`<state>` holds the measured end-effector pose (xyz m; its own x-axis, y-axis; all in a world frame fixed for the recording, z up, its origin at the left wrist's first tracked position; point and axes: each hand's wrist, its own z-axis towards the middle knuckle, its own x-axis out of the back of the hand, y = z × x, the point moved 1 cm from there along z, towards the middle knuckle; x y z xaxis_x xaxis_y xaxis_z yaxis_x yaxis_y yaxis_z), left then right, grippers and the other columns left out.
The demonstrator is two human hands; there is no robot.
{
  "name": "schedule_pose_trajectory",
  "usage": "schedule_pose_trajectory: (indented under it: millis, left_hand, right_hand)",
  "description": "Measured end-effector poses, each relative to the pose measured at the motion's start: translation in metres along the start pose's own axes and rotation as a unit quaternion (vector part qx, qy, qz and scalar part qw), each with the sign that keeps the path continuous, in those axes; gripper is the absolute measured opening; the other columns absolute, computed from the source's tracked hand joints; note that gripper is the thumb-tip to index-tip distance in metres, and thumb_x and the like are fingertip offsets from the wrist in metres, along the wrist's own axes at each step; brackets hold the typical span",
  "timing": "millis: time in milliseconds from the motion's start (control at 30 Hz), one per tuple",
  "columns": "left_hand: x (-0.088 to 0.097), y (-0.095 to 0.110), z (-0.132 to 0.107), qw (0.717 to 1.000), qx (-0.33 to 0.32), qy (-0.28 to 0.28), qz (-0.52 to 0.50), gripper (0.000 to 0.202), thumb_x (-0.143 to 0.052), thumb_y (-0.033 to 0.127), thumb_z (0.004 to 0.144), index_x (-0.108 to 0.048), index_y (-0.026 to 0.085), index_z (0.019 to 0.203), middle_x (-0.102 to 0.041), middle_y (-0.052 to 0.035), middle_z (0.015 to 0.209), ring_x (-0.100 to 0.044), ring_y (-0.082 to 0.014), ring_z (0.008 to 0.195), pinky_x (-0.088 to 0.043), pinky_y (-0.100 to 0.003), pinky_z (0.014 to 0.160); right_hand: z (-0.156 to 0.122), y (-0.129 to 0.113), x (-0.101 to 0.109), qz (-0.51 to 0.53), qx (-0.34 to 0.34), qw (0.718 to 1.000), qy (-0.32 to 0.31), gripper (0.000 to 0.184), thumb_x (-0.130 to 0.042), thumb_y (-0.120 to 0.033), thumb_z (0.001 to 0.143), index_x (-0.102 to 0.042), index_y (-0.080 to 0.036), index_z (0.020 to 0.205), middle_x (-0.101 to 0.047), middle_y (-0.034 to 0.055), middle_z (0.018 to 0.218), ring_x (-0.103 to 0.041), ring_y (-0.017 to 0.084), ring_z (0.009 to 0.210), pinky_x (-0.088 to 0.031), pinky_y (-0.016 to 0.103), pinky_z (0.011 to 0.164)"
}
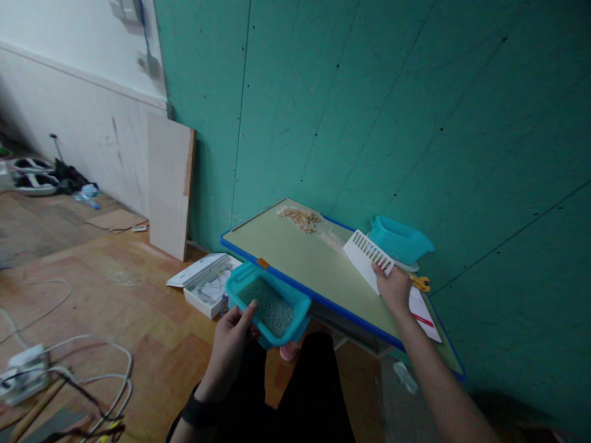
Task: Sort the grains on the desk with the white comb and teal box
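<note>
Pinching the near rim of a turquoise plastic tub [299,317], the left hand [234,326] has its thumb over the edge and its fingers below; grey-blue granules [273,307] lie inside. That tub hangs just beside the blue-edged, pale green tabletop [295,264]. The right hand [393,289] has its fingers closed around one end of a flat white plastic plate with a row of slots [362,266], tilted over the tabletop. A pale trail leads from near the plate to a heap of orange and whitish grains [301,219] towards the far corner. Past the right hand I see a yellow-orange object [421,283] and a white sheet with a red stripe [423,314], any print too small to read. A second turquoise tub [398,240] sits against the green wall [369,111].
</note>
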<state>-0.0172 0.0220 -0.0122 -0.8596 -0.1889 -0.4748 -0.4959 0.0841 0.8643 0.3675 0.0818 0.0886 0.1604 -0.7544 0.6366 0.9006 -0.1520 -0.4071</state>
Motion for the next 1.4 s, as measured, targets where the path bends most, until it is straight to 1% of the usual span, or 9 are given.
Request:
schedule_pose_trajectory:
  millis: [200, 367, 567, 733, 833, 967, 1100, 1233, 1400]
  left_hand:
    - [0.005, -0.007, 0.004, 1.0, 0.011, 0.004, -0.003, 0.054, -0.09, 0.06, 0.064, -0.054, 0.02, 0.06, -0.059, 0.0029, 0.046, -0.055, -0.0133, 0.04, -0.045, -0.024, 0.043]
    - [0.01, -0.012, 0.007, 1.0, 0.017, 0.004, -0.002, 0.052, -0.088, 0.06, 0.066, -0.057, 0.019, 0.064, -0.058, 0.0033, 0.046, -0.053, -0.0119, 0.039, -0.043, -0.022, 0.042]
    - [0.01, -0.012, 0.006, 1.0, 0.026, 0.007, -0.005, 0.052, -0.089, 0.06, 0.065, -0.057, 0.019, 0.066, -0.057, 0.0044, 0.047, -0.053, -0.0111, 0.04, -0.042, -0.021, 0.042]
    - [0.01, -0.009, 0.004, 1.0, 0.022, 0.002, 0.001, 0.052, -0.089, 0.06, 0.065, -0.056, 0.019, 0.064, -0.058, 0.0037, 0.047, -0.054, -0.012, 0.041, -0.043, -0.022, 0.044]
    - [0.009, -0.007, 0.003, 1.0, 0.02, -0.001, 0.002, 0.052, -0.088, 0.061, 0.067, -0.056, 0.019, 0.064, -0.059, 0.0031, 0.048, -0.055, -0.012, 0.042, -0.044, -0.022, 0.045]
    - [0.007, -0.005, 0.001, 1.0, 0.026, 0.001, 0.011, 0.054, -0.088, 0.063, 0.065, -0.055, 0.019, 0.064, -0.058, 0.0032, 0.046, -0.053, -0.0113, 0.041, -0.042, -0.022, 0.044]
    - [0.005, -0.001, 0.0, 0.999, 0.029, 0.007, 0.018, 0.056, -0.088, 0.065, 0.063, -0.054, 0.02, 0.063, -0.058, 0.0026, 0.045, -0.052, -0.0109, 0.04, -0.04, -0.021, 0.043]
    - [0.005, -0.003, 0.001, 1.0, 0.029, -0.003, 0.001, 0.056, -0.089, 0.063, 0.063, -0.055, 0.02, 0.063, -0.059, 0.0028, 0.046, -0.054, -0.0117, 0.041, -0.043, -0.022, 0.044]
    - [0.009, -0.011, 0.006, 1.0, 0.021, -0.002, 0.006, 0.054, -0.088, 0.062, 0.066, -0.055, 0.019, 0.065, -0.058, 0.0031, 0.046, -0.054, -0.0117, 0.04, -0.043, -0.022, 0.043]
  right_hand:
    - [0.023, -0.015, -0.028, 0.053, -0.027, 0.998, -0.028, 0.046, -0.06, -0.057, 0.076, -0.075, -0.014, 0.079, -0.078, 0.0215, 0.083, -0.069, 0.034, 0.081, -0.048, 0.04, 0.07]
    - [0.038, -0.027, -0.048, 0.084, -0.046, 0.993, -0.074, 0.033, -0.066, -0.045, 0.077, -0.074, -0.013, 0.083, -0.079, 0.0184, 0.089, -0.072, 0.031, 0.084, -0.05, 0.038, 0.075]
    - [0.046, -0.045, -0.063, 0.107, -0.042, 0.988, -0.107, 0.029, -0.07, -0.04, 0.078, -0.076, -0.013, 0.087, -0.08, 0.0193, 0.094, -0.073, 0.03, 0.088, -0.049, 0.034, 0.074]
    - [0.047, -0.06, -0.075, 0.152, -0.034, 0.981, -0.116, 0.026, -0.072, -0.039, 0.076, -0.074, -0.013, 0.08, -0.08, 0.0182, 0.088, -0.072, 0.03, 0.082, -0.049, 0.034, 0.072]
    - [0.042, -0.067, -0.077, 0.18, -0.03, 0.974, -0.133, 0.025, -0.071, -0.04, 0.076, -0.074, -0.015, 0.076, -0.08, 0.0155, 0.084, -0.071, 0.029, 0.078, -0.049, 0.034, 0.07]
    - [0.032, -0.073, -0.074, 0.216, 0.009, 0.963, -0.161, 0.026, -0.069, -0.043, 0.077, -0.074, -0.018, 0.079, -0.079, 0.0101, 0.081, -0.07, 0.026, 0.077, -0.048, 0.032, 0.069]
    - [0.021, -0.082, -0.07, 0.203, 0.041, 0.963, -0.17, 0.03, -0.068, -0.049, 0.077, -0.069, -0.02, 0.071, -0.073, 0.0055, 0.069, -0.062, 0.021, 0.066, -0.043, 0.029, 0.063]
    - [0.007, -0.096, -0.065, 0.191, 0.083, 0.961, -0.181, 0.03, -0.065, -0.049, 0.079, -0.068, -0.02, 0.071, -0.065, 0.0019, 0.062, -0.053, 0.017, 0.059, -0.036, 0.027, 0.059]
    - [-0.006, -0.109, -0.061, 0.186, 0.12, 0.956, -0.192, 0.034, -0.06, -0.052, 0.084, -0.067, -0.021, 0.071, -0.063, 0.0019, 0.06, -0.049, 0.016, 0.057, -0.033, 0.028, 0.058]
